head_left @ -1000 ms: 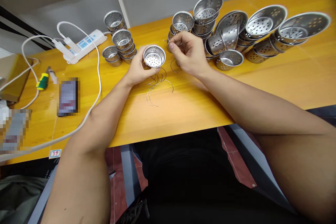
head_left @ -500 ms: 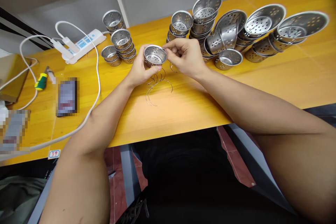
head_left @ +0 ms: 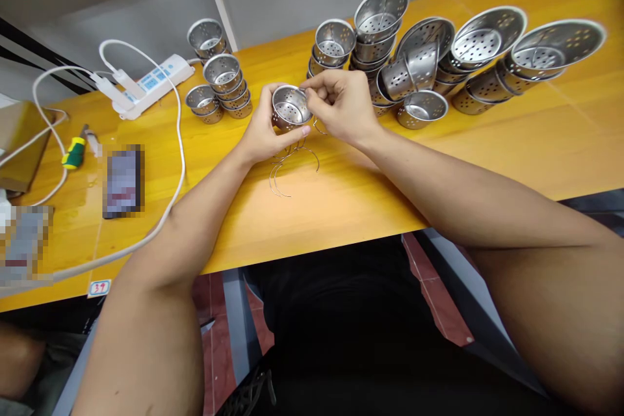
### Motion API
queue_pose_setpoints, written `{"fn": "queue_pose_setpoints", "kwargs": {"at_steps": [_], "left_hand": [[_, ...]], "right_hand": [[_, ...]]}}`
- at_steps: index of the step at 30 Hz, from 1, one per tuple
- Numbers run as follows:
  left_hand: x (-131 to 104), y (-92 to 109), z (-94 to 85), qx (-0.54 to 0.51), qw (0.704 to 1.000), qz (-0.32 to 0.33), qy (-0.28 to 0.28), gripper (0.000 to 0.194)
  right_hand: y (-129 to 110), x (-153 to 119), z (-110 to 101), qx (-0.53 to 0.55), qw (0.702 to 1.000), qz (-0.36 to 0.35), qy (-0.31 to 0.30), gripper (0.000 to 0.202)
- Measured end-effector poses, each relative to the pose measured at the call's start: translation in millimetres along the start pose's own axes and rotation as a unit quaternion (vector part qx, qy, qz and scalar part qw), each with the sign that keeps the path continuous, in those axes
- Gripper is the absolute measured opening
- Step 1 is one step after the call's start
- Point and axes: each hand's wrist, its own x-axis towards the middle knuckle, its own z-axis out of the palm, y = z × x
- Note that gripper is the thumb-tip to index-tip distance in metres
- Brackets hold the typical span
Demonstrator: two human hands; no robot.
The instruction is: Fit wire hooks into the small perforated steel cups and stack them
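On a yellow table [head_left: 351, 208], stacks of metal cups [head_left: 374, 49] rise at 2 o'clock, near the right hand [head_left: 342, 103], whose stray knock could topple them.
The left hand [head_left: 266, 131], at 8 o'clock, curls round the cup [head_left: 291, 107] at the dial's centre; too loose a grip could let it twist under a push. The right's fingers are pinched narrow at its 2 o'clock rim; what they hold, if anything, cannot be told. Thin wires [head_left: 292, 153] lie loose at 6 o'clock, and could tangle if the cup drops on them.

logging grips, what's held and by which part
The left hand holds a perforated cup by its wall; the right hand is at its rim, hold unclear.
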Motion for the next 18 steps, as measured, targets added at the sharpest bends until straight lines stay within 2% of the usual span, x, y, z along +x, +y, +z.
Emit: {"fn": "queue_pose_setpoints", "kwargs": {"at_steps": [9, 18], "left_hand": [[1.0, 1.4, 3.2, -0.006, 1.0, -0.005, 0.016, 0.102], [1.2, 5.4, 3.3, -0.007, 1.0, -0.008, 0.016, 0.106]], "right_hand": [[-1.7, -0.7, 1.8, -0.001, 1.0, 0.004, 0.006, 0.055], [-2.1, -0.6, 2.3, -0.002, 1.0, 0.005, 0.01, 0.04]]}}
